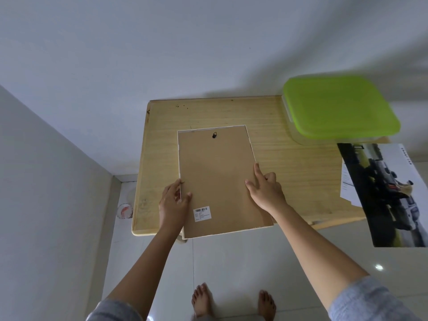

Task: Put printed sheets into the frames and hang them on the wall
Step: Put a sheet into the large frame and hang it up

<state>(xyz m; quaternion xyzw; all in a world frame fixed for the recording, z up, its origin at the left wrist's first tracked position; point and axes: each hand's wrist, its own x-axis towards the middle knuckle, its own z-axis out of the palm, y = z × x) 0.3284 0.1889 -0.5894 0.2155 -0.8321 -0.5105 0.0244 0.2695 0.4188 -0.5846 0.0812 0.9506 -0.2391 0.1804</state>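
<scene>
The frame (215, 179) lies face down on the table (289, 172), its brown backing up and its near edge jutting past the table's front. The left hand (173, 202) clasps the left edge, thumb on the backing, fingers hidden beneath. The right hand (266, 188) rests on the right edge, two fingers stretched flat and apart, the others curled. A small black hanger (214, 135) sits beyond the fingertips. The label (202, 213) by the left thumb is too small to read. Right of the hands, prints (389, 193) run off the picture's side, near a green-lidded box (338, 107).
</scene>
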